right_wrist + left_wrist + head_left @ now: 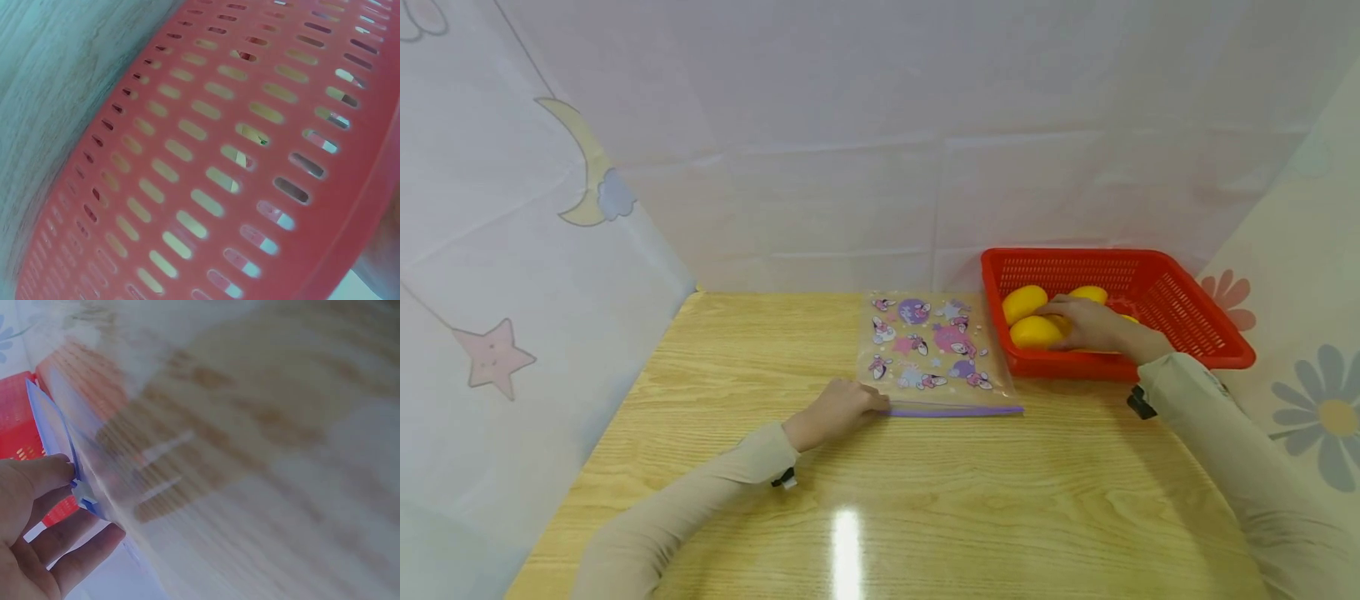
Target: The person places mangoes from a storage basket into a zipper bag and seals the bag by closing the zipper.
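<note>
A clear zip bag [925, 350] with printed cartoon figures and a purple zip lies flat on the table. My left hand [844, 408] pinches its near left corner; in the left wrist view the thumb [53, 470] lies by the zip's slider [86, 497], with fingers behind it. On the right, my right hand [1093, 323] reaches into a red slotted basket [1195, 321], its fingers curled on a yellow oval fruit [1036, 332]. Another yellow fruit [1025, 303] lies beside it. The right wrist view shows mainly the basket's slotted wall [200, 150], with yellow behind it.
A wooden table [760, 350] reaches back to a pale cloth wall [820, 167]. Patterned cloths with a moon [583, 158] and flowers [1337, 417] stand at either side. The basket sits against the back right.
</note>
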`<action>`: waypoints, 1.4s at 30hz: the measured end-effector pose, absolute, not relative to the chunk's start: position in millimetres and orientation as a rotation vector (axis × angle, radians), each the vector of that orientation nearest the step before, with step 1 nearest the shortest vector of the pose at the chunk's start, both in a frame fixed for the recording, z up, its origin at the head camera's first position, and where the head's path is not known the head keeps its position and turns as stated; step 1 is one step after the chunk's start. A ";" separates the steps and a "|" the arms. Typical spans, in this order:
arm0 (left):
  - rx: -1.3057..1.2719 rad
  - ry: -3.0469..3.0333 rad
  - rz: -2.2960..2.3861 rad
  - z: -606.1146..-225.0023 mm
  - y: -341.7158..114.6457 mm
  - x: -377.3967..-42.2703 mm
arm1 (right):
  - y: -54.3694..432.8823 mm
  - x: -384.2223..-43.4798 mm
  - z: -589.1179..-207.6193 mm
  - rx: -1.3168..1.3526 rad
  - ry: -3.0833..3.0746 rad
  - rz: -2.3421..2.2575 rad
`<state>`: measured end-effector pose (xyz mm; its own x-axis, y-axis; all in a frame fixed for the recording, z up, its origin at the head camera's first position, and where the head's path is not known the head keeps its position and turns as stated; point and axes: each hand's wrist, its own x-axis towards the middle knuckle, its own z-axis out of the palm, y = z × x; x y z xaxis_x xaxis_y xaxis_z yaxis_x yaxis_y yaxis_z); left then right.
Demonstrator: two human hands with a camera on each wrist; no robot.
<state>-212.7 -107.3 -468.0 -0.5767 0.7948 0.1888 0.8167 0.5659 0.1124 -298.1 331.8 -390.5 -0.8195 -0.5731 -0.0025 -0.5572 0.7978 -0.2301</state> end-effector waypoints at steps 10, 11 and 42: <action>-1.400 -2.661 -0.337 -467.3 -105.3 -216.5 | 336.3 -299.9 -388.8 -0.877 2.933 -0.336; -1.402 -2.662 -0.325 -467.4 -105.0 -216.7 | 336.9 -299.8 -388.4 -0.884 2.940 -0.333; -1.350 -2.675 -0.279 -468.7 -102.7 -212.3 | 340.0 -287.2 -383.3 -0.781 3.057 -0.406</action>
<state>-212.3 -102.7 -468.7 -0.5906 0.7818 0.1999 0.8063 0.5821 0.1053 -287.2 340.0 -383.3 -0.8786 -0.4669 0.1007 -0.4770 0.8468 -0.2353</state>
